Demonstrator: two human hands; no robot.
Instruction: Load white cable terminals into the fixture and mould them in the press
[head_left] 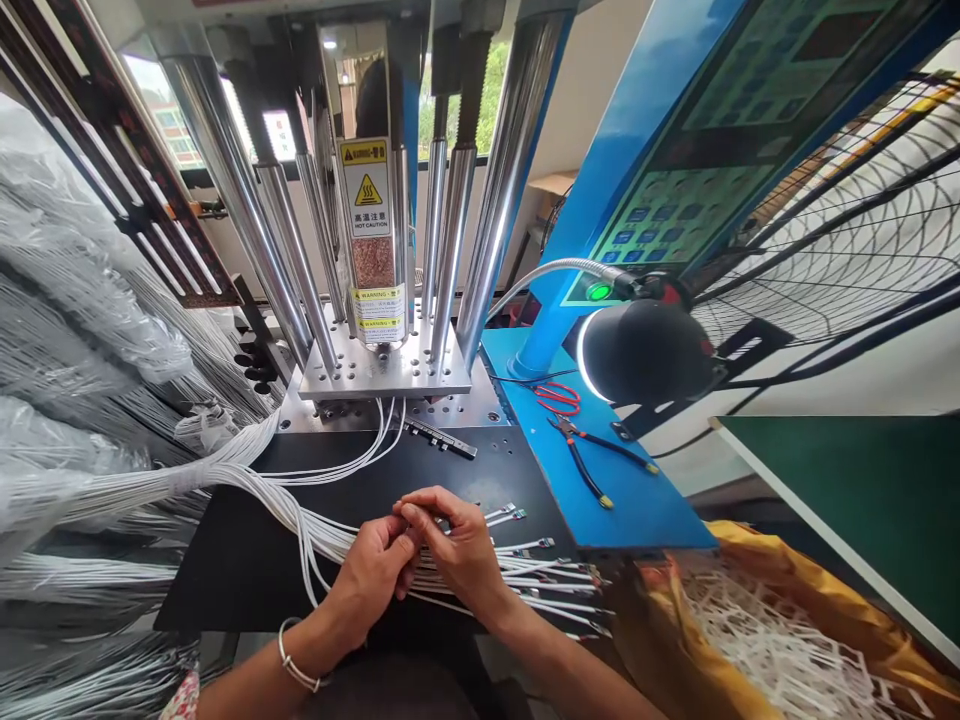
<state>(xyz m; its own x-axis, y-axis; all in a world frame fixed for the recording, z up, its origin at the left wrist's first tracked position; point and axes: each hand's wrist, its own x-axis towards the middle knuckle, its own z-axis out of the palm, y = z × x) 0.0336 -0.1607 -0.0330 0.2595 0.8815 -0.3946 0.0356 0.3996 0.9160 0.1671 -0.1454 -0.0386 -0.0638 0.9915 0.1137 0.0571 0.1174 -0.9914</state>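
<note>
My left hand (pixel 373 572) and my right hand (pixel 459 550) meet over the black table (pixel 225 560), fingertips pinched together. What lies between the fingers is too small and hidden to make out. Beneath both hands runs a bundle of white cables (pixel 277 505), coming in from the left. Its bare ends with small connectors (pixel 541 545) fan out to the right of my right hand. A few cables curve up under the steel plate (pixel 360 380) of the press. Just beyond my fingertips, a dark metal strip (pixel 442 438) with small blocks lies at a slant.
Pliers (pixel 574 440) and red-handled scissors (pixel 559 398) lie on the blue base at right. A lit lamp (pixel 645 352) overhangs them. Steel columns (pixel 510 170) rise behind the plate. A yellow sack of white scraps (pixel 780 640) stands lower right. Wrapped cables (pixel 67 330) fill the left.
</note>
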